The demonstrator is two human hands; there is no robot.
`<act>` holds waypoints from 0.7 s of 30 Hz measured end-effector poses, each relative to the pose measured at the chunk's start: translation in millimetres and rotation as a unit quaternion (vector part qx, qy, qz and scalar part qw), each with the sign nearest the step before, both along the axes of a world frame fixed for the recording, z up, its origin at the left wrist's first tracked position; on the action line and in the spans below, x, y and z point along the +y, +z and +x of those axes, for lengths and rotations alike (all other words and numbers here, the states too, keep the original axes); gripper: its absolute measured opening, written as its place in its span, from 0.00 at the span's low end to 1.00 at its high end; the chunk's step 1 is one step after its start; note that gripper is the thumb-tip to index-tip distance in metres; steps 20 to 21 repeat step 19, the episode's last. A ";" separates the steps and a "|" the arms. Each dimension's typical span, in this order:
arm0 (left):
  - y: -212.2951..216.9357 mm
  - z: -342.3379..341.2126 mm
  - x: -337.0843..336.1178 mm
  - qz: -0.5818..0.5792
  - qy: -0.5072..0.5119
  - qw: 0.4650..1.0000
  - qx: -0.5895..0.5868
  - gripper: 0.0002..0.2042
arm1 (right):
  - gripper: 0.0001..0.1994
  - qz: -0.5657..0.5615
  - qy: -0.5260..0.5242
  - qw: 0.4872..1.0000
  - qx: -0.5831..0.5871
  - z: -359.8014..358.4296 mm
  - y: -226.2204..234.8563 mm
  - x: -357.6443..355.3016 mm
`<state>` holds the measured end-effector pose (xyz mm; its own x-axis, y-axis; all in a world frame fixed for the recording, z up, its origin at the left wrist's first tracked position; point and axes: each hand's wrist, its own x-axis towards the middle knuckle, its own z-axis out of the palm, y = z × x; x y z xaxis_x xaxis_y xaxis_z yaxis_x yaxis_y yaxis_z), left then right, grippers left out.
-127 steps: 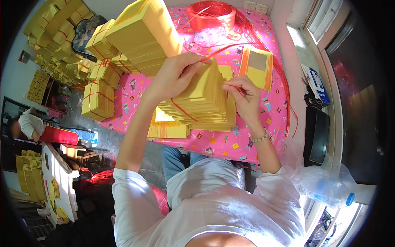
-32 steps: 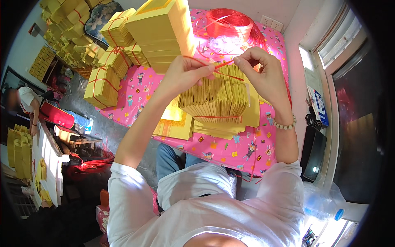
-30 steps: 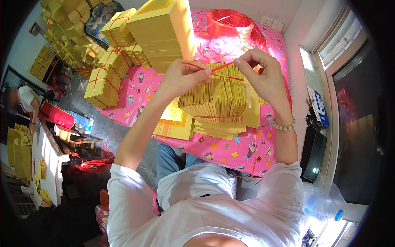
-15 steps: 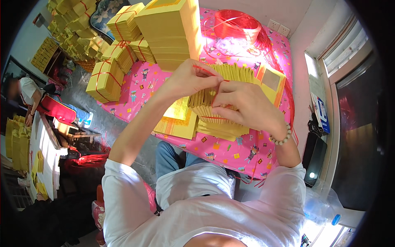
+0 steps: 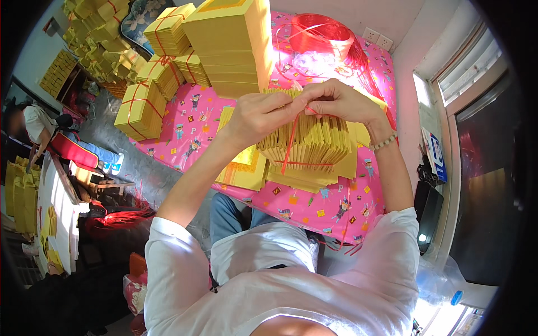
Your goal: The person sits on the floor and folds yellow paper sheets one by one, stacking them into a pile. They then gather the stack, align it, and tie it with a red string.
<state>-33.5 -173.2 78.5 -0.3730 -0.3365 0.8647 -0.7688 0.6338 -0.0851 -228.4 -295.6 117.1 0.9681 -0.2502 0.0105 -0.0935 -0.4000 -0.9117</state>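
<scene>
A thick bundle of folded yellow paper (image 5: 325,141) stands on the table in front of me, its folds packed side by side. A flat red plastic strap (image 5: 289,147) runs down its front, and another red band crosses low along it. Above the bundle my left hand (image 5: 259,116) is closed, pinching the red strap. My right hand (image 5: 350,102) meets it fingertip to fingertip, also closed on the strap, with a short red piece showing under its fingers. The exact crossing of the strap between the fingers is hidden. Flat yellow sheets (image 5: 302,178) lie beneath the bundle.
A tall yellow paper stack (image 5: 227,50) and strapped bundles (image 5: 140,112) stand at the far left of the pink patterned tablecloth (image 5: 193,120). A red strap coil (image 5: 322,36) sits at the back. Another person (image 5: 42,129) bends over a white table (image 5: 59,196) at left.
My right hand has risen from the bundle's front to its top, beside my left hand. The left hand has shifted slightly down, and the red strap down the front is now exposed.
</scene>
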 end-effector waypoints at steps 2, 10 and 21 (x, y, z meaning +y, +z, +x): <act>1.9 -0.7 -1.0 0.007 -0.006 1.000 0.020 0.13 | 0.09 0.006 0.000 1.000 0.021 0.3 3.1 -3.2; 0.0 -1.3 -1.3 0.037 -0.014 0.996 0.080 0.10 | 0.05 -0.072 -0.047 0.994 -0.067 7.2 7.0 5.2; -8.2 7.3 1.8 0.168 -0.076 0.957 0.223 0.09 | 0.09 -0.251 -0.053 0.966 -0.021 -3.9 37.9 9.4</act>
